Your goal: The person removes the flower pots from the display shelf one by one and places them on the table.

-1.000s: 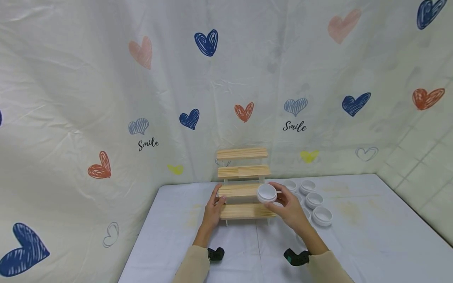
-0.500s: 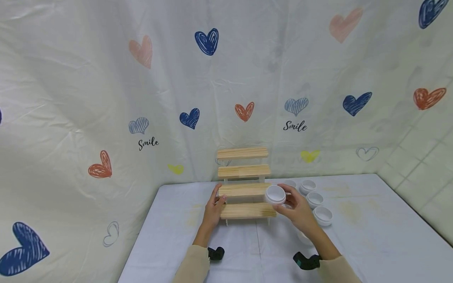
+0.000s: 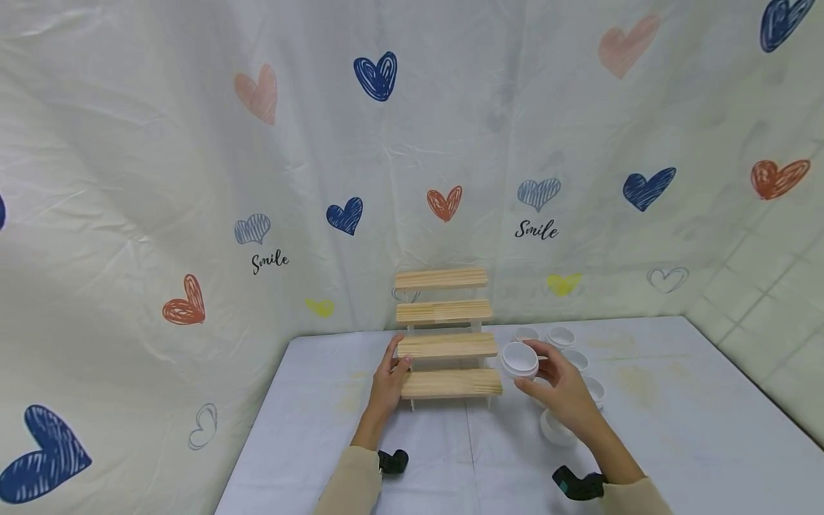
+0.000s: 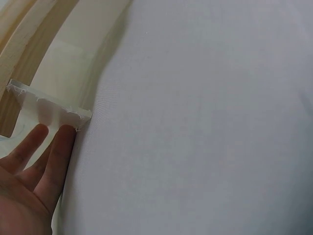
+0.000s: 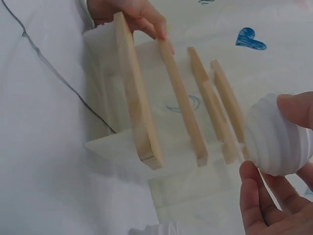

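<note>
A four-step wooden shelf (image 3: 445,342) stands at the back of the table. My left hand (image 3: 389,380) rests against its left end, with straight fingers (image 4: 54,154) on the pale side panel (image 4: 49,105). Just right of the shelf, my right hand (image 3: 561,390) holds a white ribbed jar (image 3: 520,359) above the table. In the right wrist view the jar (image 5: 276,139) sits between thumb and fingers (image 5: 254,196), beside the wooden steps (image 5: 139,98), and my left hand (image 5: 132,12) shows at the shelf's far end.
Several more white jars stand right of the shelf, among them one at the back (image 3: 561,336) and one near my right wrist (image 3: 555,427). A white cloth (image 3: 676,415) covers the table. A heart-printed curtain (image 3: 386,143) hangs close behind.
My right hand has carried the white jar to the right and slightly down, away from the shelf's front. The left hand has stayed on the shelf's left end.
</note>
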`<action>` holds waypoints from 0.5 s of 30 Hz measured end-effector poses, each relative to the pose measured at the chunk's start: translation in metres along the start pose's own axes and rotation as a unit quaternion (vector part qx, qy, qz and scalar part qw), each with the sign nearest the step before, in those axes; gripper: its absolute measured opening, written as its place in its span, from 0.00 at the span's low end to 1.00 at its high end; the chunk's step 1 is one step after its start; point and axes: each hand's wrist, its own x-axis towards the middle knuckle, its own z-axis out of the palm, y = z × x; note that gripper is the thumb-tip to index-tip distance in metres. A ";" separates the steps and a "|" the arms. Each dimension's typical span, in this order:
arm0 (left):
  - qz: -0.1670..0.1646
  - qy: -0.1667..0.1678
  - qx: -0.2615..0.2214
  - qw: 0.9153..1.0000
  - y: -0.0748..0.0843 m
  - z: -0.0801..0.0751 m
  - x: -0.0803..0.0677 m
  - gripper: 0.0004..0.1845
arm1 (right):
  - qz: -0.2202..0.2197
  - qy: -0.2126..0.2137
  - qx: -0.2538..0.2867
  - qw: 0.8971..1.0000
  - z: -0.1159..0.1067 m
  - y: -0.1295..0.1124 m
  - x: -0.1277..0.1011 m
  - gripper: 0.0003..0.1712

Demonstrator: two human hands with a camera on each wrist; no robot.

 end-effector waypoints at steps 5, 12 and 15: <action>0.004 -0.001 -0.002 1.000 -0.001 0.000 0.001 0.27 | 0.015 0.000 -0.015 1.000 -0.011 0.003 -0.007 0.41; 0.000 -0.008 -0.009 1.000 0.008 -0.002 -0.004 0.28 | 0.009 0.006 -0.020 1.000 -0.027 0.014 -0.018 0.40; 0.001 -0.004 0.001 1.000 0.005 -0.001 -0.003 0.27 | 0.010 0.012 -0.025 1.000 -0.034 0.017 -0.023 0.40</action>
